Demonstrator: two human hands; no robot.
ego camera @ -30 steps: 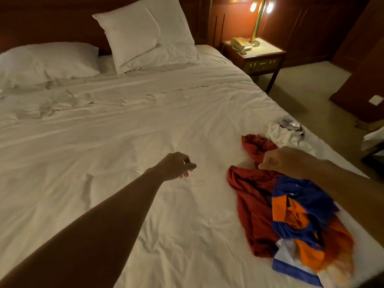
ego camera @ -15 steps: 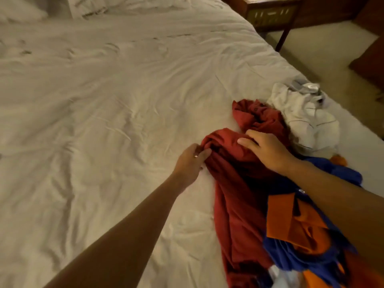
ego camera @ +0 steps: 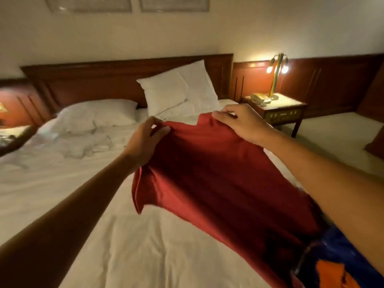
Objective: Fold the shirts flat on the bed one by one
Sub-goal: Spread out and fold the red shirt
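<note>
Left hand (ego camera: 145,142), right hand (ego camera: 243,123) on one red shirt (ego camera: 218,183)

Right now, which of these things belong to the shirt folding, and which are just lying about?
Belonging to the job:
red shirt, gripped at its far edge by the left hand and right hand
blue and orange shirt, lying at the near right
bed

Just lying about:
leaning pillow, flat pillow
lamp, telephone, bedside table
</note>
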